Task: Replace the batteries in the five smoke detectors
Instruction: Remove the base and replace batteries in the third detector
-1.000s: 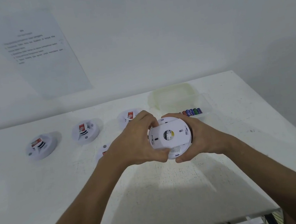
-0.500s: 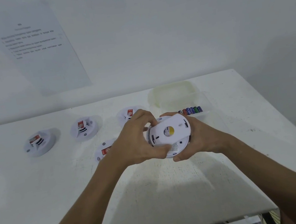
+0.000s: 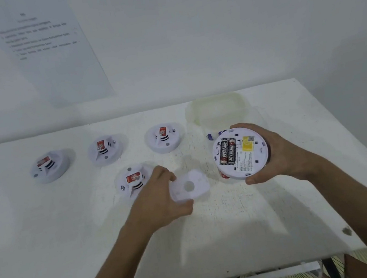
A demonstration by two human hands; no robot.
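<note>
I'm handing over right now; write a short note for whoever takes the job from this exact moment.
Left hand: holds the removed back cover just above the table.
Right hand: grips the opened smoke detector, back up, two Eveready batteries exposed and seated.
Four other detectors lie face up on the table. Plastic container sits behind the right hand; some batteries just show beside it.
Done: cover off this detector.
Left: swap its batteries, refit the cover, then the rest; I cannot tell whether those four are already done.
</note>
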